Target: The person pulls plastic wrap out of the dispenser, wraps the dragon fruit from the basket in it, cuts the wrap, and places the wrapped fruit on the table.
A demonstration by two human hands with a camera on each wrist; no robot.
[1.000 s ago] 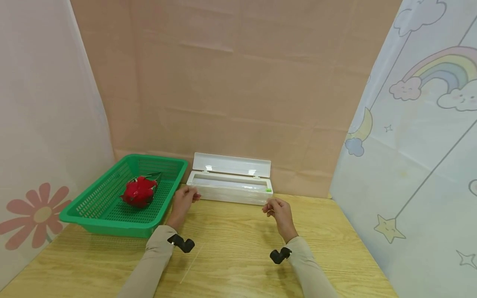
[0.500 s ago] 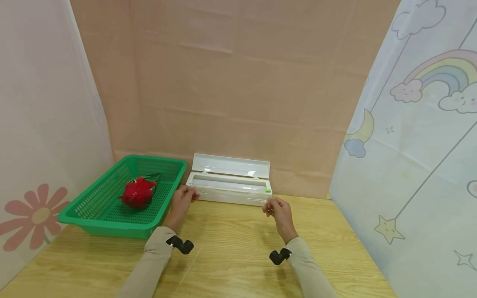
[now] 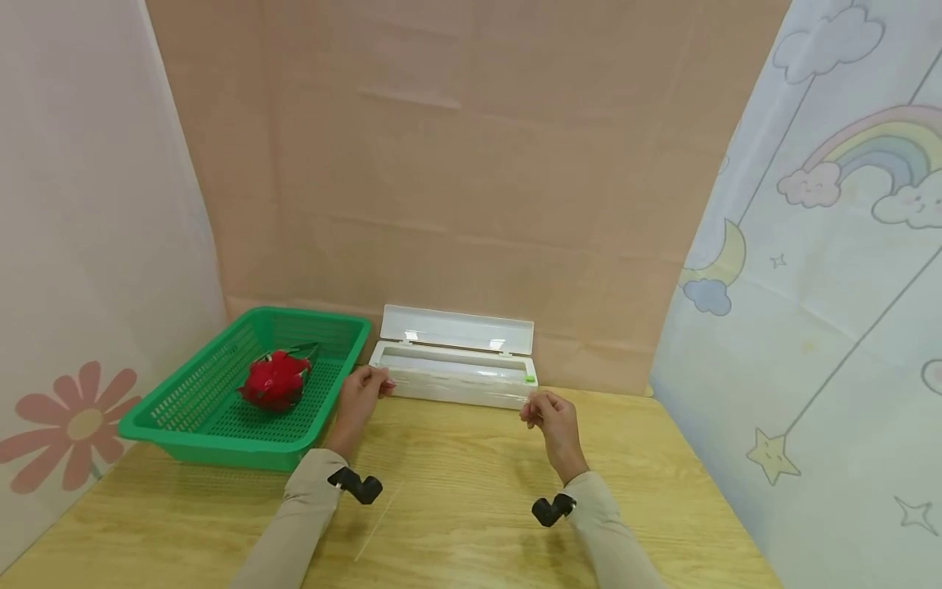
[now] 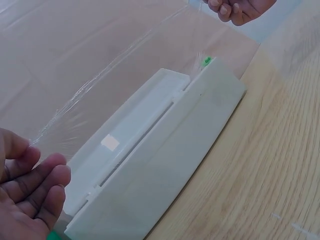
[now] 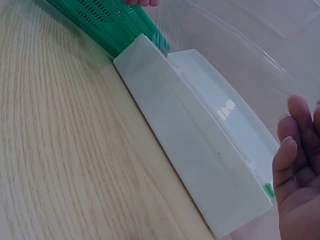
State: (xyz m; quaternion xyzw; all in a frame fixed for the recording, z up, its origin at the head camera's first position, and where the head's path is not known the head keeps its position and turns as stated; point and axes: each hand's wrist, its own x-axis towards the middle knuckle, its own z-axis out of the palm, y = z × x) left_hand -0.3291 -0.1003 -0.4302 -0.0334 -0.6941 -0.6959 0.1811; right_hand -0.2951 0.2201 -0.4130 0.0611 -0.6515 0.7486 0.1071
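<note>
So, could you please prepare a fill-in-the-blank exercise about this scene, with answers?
The basket holding the red fruit is coloured ____.
The lid of the white box stands ____.
The left hand and the right hand pinch the clear film; nearer the basket is the ____ one.
The small green tab on the box is nearer the ____ hand.
Missing words: green; open; left; right.
</note>
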